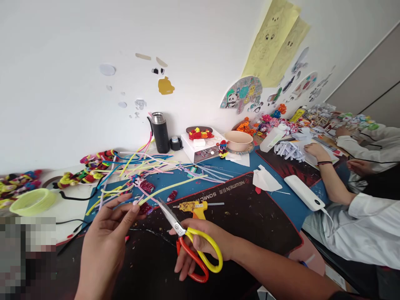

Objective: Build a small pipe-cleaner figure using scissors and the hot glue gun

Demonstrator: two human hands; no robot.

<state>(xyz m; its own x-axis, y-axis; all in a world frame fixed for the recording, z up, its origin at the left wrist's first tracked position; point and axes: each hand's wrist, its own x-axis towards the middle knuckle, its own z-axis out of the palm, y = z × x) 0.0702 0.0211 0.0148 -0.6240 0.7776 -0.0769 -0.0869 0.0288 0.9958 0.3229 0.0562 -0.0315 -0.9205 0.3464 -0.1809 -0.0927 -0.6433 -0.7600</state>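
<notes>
My left hand (108, 233) pinches a pale yellow pipe cleaner (175, 183), whose free length stretches to the upper right. In my right hand (206, 239) is a pair of scissors (178, 228) with one yellow and one red handle loop. The blades point up and left, close to the pipe cleaner; whether they touch it I cannot tell. A dark red fuzzy piece (146, 208) shows just behind my left fingertips, partly hidden. Beyond the scissors a yellow glue gun (195, 207) lies on the black mat (250, 225).
Loose pipe cleaners (146, 160) spread over the back left. A black thermos (160, 134), a white box (201, 152) and a beige bowl (239, 141) stand along the wall. A white power bank (304, 193) lies at right, near a co-worker's arm (333, 177).
</notes>
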